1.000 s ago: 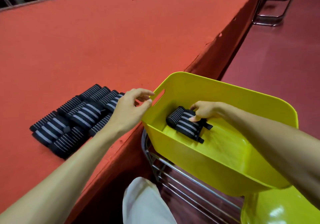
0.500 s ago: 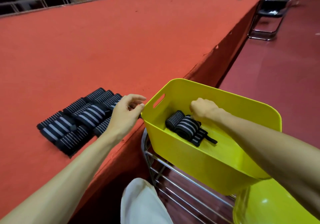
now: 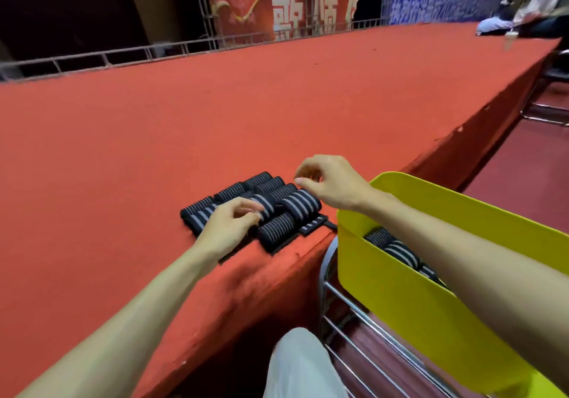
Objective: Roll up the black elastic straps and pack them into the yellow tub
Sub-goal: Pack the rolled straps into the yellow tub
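Hands: left hand (image 3: pixel 228 228) touches rolled straps (image 3: pixel 300 205) (grip unclear), right hand (image 3: pixel 331 183) hovers empty, yellow tub (image 3: pixel 400 290) beside red stage (image 3: pixel 277 105).

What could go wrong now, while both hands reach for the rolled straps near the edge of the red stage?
1. The nearest roll lies close to the edge of the stage with a loose tail; a nudge from the left hand could push it off.
2. The right hand reaches across the yellow tub, which looks tilted on a wire rack; a bump might tip it and spill the packed rolls.
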A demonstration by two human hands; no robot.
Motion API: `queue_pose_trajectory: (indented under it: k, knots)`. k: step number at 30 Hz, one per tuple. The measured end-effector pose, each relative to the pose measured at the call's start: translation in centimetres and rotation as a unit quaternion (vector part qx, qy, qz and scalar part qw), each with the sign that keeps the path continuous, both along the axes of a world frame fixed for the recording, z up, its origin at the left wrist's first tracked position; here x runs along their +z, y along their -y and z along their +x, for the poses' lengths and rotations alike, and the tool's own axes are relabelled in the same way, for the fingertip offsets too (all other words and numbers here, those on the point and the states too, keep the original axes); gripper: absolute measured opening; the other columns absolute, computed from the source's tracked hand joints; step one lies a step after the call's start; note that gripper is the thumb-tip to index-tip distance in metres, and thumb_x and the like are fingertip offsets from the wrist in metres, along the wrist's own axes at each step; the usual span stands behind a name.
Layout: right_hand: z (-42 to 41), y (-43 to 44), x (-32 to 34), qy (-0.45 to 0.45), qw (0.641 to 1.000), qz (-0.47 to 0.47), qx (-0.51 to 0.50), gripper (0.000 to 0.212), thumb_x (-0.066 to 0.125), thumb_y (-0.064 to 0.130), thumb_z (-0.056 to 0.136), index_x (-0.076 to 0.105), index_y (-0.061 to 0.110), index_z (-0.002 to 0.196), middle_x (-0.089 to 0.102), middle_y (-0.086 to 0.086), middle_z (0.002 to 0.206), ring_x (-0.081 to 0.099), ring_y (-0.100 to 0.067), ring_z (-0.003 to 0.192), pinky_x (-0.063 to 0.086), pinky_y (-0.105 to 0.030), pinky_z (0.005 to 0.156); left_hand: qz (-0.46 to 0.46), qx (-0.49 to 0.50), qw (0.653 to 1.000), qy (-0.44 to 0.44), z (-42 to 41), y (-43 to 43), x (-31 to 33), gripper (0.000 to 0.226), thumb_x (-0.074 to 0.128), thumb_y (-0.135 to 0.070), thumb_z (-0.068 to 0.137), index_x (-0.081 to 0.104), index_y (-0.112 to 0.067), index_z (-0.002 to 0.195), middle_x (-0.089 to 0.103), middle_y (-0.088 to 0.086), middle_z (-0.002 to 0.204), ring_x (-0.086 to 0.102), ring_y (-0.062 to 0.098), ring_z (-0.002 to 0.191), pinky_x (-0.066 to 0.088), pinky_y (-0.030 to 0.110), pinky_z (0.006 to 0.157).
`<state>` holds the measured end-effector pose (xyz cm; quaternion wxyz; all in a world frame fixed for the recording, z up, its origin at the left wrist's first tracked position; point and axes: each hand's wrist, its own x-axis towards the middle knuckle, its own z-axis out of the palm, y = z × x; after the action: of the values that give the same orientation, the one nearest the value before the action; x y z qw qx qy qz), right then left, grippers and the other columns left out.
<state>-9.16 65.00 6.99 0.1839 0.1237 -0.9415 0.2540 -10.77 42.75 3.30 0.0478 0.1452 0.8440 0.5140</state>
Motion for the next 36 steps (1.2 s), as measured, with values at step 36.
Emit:
queue_pose_trajectory:
  k: [36]
  knots:
    - [-7.4, 9.6, -2.5, 0.121, 0.988, 0.054, 0.076, 0.014, 0.06, 0.021, 0.092, 0.07, 0.018, 0.101, 0.065, 0.008, 0.087, 0.055, -0.007, 0.078, 0.033, -0.015, 0.066, -0.302, -0.037, 0.883, -0.358, -2.7, 9.9, -9.8, 0.047, 0.076, -0.023, 0.064, 0.05, -0.014, 0.103, 0.054, -0.004, 0.095, 0.044, 0.018, 0.092, 0.035, 0.033, 0.077]
